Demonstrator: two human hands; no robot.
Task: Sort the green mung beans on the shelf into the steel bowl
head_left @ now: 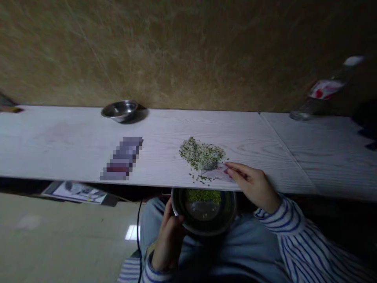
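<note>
A loose pile of mixed green mung beans and white rice grains [203, 154] lies on the white table [159, 153], with stray beans near the front edge. My right hand [255, 184] pinches a thin, flat, pinkish card-like piece [220, 173], its far edge against the pile; its exact kind is unclear. Below the table edge, on my lap, my left hand [171, 237] holds the rim of a metal bowl [206, 228]. Green beans [203, 195] cover the bowl's far side, and a few pale bits sit on its bare bottom.
Near the wall stands a small metal bowl [119, 112]. A blurred-out flat rectangular object [122, 159] lies left of the pile. At the right a clear bottle with a white cap [325, 88] stands at the wall. A dark object [366, 122] sits at the far right.
</note>
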